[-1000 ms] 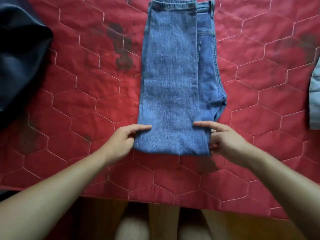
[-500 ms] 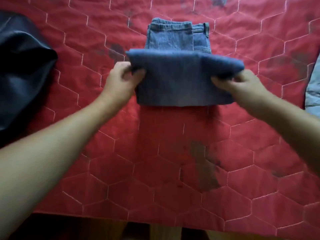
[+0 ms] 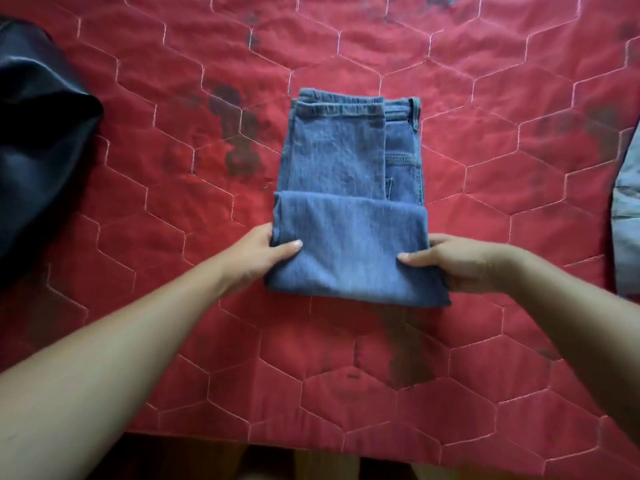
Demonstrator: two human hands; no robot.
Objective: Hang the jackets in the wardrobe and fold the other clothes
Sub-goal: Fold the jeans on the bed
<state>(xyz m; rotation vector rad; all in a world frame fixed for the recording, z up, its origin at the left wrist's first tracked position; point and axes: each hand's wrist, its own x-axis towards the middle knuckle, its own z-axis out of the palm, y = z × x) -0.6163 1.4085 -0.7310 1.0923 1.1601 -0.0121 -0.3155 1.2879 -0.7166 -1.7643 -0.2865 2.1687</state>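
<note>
A pair of blue jeans (image 3: 346, 202) lies folded in the middle of the red quilted bed cover (image 3: 173, 306), waistband at the far end. The near part is a thicker folded layer. My left hand (image 3: 258, 258) grips the left edge of that near fold, thumb on top and fingers tucked under. On the opposite edge, my right hand (image 3: 460, 263) holds the same fold, thumb lying on the denim and the fingers hidden beneath.
A dark navy garment (image 3: 38, 150) is heaped at the left edge of the cover. A pale grey-blue garment (image 3: 628, 216) shows at the right edge. The cover's near edge runs along the bottom, with my legs below it.
The long flat jeans were folded: both hands carried the leg ends up toward the waistband, then came back down. They now hold the near folded edge.
</note>
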